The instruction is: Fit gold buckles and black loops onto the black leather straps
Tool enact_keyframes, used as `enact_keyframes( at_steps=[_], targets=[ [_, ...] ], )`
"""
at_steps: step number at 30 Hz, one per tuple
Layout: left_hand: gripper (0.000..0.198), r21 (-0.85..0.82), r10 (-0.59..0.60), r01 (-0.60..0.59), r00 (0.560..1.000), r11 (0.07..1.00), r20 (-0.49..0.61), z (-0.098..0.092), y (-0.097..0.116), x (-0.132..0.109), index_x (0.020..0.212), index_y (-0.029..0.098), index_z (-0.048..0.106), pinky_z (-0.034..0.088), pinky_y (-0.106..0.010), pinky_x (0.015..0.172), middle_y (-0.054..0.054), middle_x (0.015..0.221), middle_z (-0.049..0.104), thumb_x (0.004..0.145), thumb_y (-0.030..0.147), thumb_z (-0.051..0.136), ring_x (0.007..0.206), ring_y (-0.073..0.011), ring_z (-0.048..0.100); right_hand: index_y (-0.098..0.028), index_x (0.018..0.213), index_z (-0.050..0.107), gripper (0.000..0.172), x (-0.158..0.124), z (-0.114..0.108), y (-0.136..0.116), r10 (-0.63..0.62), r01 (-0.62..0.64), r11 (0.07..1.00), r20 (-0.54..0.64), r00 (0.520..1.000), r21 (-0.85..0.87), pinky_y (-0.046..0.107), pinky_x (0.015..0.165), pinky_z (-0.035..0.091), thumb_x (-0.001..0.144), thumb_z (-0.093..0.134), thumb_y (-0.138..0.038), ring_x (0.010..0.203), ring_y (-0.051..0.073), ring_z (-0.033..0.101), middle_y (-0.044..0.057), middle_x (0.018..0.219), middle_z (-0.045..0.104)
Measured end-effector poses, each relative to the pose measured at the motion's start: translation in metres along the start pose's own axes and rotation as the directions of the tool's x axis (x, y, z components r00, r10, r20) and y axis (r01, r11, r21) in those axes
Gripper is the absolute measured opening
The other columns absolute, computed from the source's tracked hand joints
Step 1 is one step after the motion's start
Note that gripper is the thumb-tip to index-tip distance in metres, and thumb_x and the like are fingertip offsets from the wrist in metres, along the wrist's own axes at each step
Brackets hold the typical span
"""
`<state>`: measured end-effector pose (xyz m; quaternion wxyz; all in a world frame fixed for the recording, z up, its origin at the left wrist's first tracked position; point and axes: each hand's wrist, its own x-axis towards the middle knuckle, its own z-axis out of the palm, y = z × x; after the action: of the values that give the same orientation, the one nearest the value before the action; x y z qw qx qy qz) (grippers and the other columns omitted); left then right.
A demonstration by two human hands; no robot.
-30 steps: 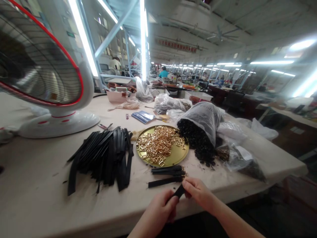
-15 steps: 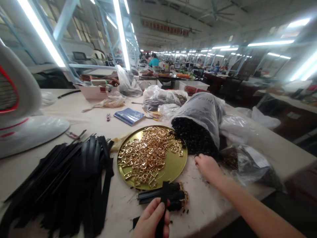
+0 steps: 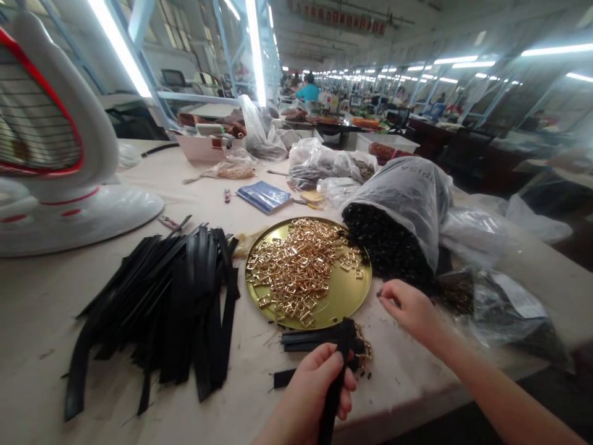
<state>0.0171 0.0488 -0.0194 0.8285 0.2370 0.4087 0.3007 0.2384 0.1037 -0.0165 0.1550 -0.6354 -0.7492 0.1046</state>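
My left hand (image 3: 319,383) is closed around a black strap (image 3: 343,346), its upper end sticking up past the thumb. At the right, my right hand (image 3: 405,306) is pinched at the fingertips on a small dark piece (image 3: 379,294), too small to make out fully. Just beyond that hand lies a heap of small black pieces (image 3: 389,241), spilling from a clear plastic bag (image 3: 412,191). A round gold tray (image 3: 345,303) holds many gold buckles (image 3: 296,266). Behind my left hand, several black straps with gold buckles (image 3: 364,346) lie stacked beside the tray.
A large pile of loose black straps (image 3: 176,303) covers the left of the table. Behind it stands a white fan (image 3: 92,210) with red trim. A blue booklet (image 3: 264,196) and plastic bags (image 3: 319,164) lie farther back. A person in blue (image 3: 308,91) sits far off.
The view has turned, so the table things appear farther right and higher. My right hand has drawn slightly back from the black heap. My left hand keeps its grip on the strap.
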Motion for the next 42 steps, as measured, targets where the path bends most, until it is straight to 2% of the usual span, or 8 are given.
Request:
enact_keyframes(
  at_steps=[1,2,4,7,11,16,29,42],
  targets=[
    [0.016,0.028,0.015,-0.015,1.000,0.999,0.002,0.000,-0.001,0.001,0.080,0.015,0.049,0.029,-0.014,0.033,0.003,0.054,0.057,0.078,0.030,0.051,0.032,-0.0049,0.045,-0.019,0.075,0.053,0.014,-0.006,-0.001,-0.012,0.037,-0.041,0.969,0.021,0.999,0.245,0.027,0.061,0.039,0.082,0.048,-0.030,0.066,0.015,0.051,0.001,0.071,0.056],
    [0.016,0.055,0.032,-0.032,0.999,0.998,0.005,0.001,-0.002,0.002,0.079,0.015,0.049,0.030,-0.015,0.033,0.002,0.053,0.057,0.078,0.031,0.051,0.032,-0.0055,0.046,-0.019,0.077,0.053,0.016,-0.012,0.000,-0.024,0.071,-0.102,0.871,0.082,0.994,0.480,0.026,0.058,0.040,0.081,0.049,-0.034,0.063,0.014,0.051,0.000,0.068,0.055],
    [0.017,0.073,0.052,-0.053,0.999,0.996,0.011,0.002,-0.003,0.002,0.080,0.015,0.050,0.033,-0.015,0.034,0.001,0.055,0.058,0.078,0.031,0.051,0.034,-0.0065,0.048,-0.020,0.090,0.053,0.021,-0.025,0.006,-0.045,0.131,-0.231,0.569,0.191,0.973,0.789,0.025,0.057,0.041,0.079,0.052,-0.038,0.061,0.013,0.052,-0.002,0.069,0.055],
    [0.017,-0.029,0.016,-0.015,1.000,0.999,0.015,0.003,-0.002,-0.003,0.089,0.012,0.056,0.041,-0.017,0.042,-0.004,0.066,0.063,0.078,0.025,0.050,0.046,-0.0088,0.056,-0.020,0.103,0.053,0.033,-0.037,0.020,-0.060,0.193,-0.377,0.221,0.339,0.921,0.899,0.025,0.058,0.042,0.077,0.055,-0.042,0.061,0.011,0.053,0.000,0.077,0.058],
    [0.024,-0.168,-0.056,0.062,0.998,0.984,0.040,0.002,-0.004,-0.011,0.097,0.011,0.059,0.048,-0.022,0.058,-0.010,0.081,0.064,0.076,0.017,0.051,0.065,-0.0125,0.061,-0.019,0.094,0.059,0.032,-0.043,0.031,-0.059,0.221,-0.456,0.061,0.433,0.874,0.888,0.024,0.059,0.042,0.072,0.061,-0.043,0.061,0.010,0.052,0.001,0.077,0.059],
    [0.026,-0.193,-0.092,0.101,0.994,0.976,0.055,0.006,-0.016,-0.006,0.101,0.011,0.059,0.049,-0.024,0.061,-0.012,0.088,0.065,0.076,0.016,0.050,0.071,-0.0147,0.062,-0.018,0.094,0.060,0.029,-0.042,0.029,-0.056,0.218,-0.492,0.066,0.469,0.856,0.868,0.023,0.057,0.043,0.073,0.061,-0.039,0.060,0.010,0.052,0.000,0.075,0.060],
    [0.023,-0.261,-0.237,0.256,0.966,0.931,0.103,0.029,-0.025,0.008,0.100,0.015,0.057,0.052,-0.026,0.064,-0.013,0.095,0.066,0.077,0.014,0.051,0.076,-0.0164,0.065,-0.016,0.094,0.063,0.031,-0.042,0.017,-0.033,0.318,-0.555,0.310,0.466,0.826,0.772,0.023,0.056,0.043,0.074,0.059,-0.040,0.058,0.009,0.052,0.000,0.073,0.061],
    [0.026,-0.240,-0.256,0.281,0.958,0.929,0.131,0.034,-0.029,0.013,0.104,0.013,0.055,0.051,-0.027,0.065,-0.015,0.098,0.064,0.079,0.016,0.049,0.079,-0.0172,0.064,-0.014,0.094,0.063,0.032,-0.042,0.018,-0.029,0.294,-0.580,0.366,0.501,0.814,0.728,0.022,0.054,0.043,0.077,0.056,-0.040,0.058,0.010,0.053,0.000,0.070,0.061]
  ],
)
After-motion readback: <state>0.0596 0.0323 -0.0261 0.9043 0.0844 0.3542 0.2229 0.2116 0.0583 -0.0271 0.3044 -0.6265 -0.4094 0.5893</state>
